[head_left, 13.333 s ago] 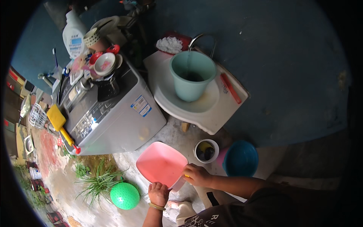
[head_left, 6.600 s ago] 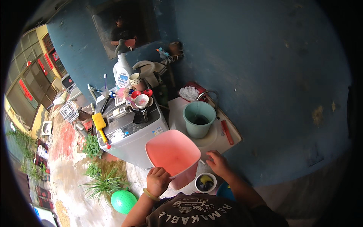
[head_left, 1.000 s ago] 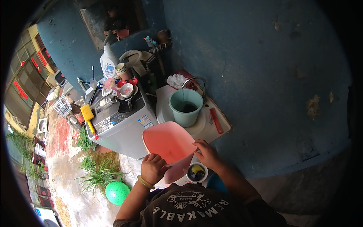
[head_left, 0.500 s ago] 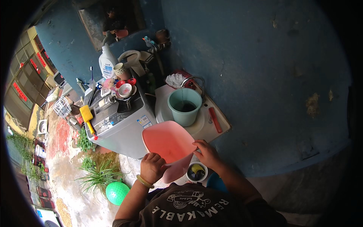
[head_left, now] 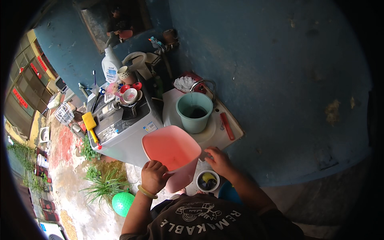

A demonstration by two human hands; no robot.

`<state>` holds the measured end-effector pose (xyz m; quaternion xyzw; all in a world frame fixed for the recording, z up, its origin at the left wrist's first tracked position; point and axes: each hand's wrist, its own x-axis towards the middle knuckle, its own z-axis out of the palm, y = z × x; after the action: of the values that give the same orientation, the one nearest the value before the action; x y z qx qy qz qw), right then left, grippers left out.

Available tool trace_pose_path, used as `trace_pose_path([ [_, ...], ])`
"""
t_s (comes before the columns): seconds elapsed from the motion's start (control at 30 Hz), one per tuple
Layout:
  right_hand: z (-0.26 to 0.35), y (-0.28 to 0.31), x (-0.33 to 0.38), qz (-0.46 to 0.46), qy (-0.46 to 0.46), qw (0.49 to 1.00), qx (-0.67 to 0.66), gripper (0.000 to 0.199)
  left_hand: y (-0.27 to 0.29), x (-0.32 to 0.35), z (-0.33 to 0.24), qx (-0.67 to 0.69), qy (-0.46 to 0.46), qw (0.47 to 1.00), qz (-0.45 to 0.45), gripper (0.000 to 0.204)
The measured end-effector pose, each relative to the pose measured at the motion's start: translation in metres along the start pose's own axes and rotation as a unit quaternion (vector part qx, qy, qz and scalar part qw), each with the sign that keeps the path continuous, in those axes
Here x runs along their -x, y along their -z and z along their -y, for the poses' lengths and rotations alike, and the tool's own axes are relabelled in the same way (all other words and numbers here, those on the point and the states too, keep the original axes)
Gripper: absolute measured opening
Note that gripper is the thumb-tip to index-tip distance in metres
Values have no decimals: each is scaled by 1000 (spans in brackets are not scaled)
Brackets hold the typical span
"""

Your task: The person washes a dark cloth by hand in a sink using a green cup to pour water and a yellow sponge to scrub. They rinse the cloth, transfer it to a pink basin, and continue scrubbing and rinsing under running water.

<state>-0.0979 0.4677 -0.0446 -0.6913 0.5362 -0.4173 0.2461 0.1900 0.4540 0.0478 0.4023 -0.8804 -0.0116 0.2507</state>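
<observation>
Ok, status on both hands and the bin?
Left hand gripping pink bin by its rim. Right hand beside it, contact unclear. Green bucket in sink, beyond bin.

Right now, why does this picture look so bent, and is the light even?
Head view: fisheye distortion bows the lower edge of the blue wall, and the corners are black; head view: uneven light, pale ground partly washed out at left, dim floor at lower right; head view: the pink bin looks fairly sharp.

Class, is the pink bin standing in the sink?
No, the left hand holds the pink bin by its rim, in front of the sink.
</observation>
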Motion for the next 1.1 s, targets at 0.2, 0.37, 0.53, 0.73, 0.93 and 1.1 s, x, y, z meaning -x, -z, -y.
trace_pose_path([
  [0.2, -16, -13, -5, 1, -33, 999, -11, 35, 6, -6, 12, 6, 12, 1000, 27, 21],
  [0.37, -41, -28, -15, -12, -100, 993, -59, 32, 5, -16, 28, 24, 12, 999, 42, 20],
  [0.53, -72, -41, -34, -10, -198, 967, -159, 28, 6, -32, 43, 45, 5, 998, 45, 18],
  [0.73, -88, -55, -74, -8, -361, 873, -328, 32, -5, -42, 69, 58, -13, 996, 60, 18],
  [0.93, -113, -76, -116, -40, -411, 815, -407, 44, -6, -50, 90, 75, -18, 994, 83, 19],
  [1.1, -136, -81, -153, -67, -471, 774, -417, 75, -8, -57, 104, 89, -22, 991, 93, 22],
])
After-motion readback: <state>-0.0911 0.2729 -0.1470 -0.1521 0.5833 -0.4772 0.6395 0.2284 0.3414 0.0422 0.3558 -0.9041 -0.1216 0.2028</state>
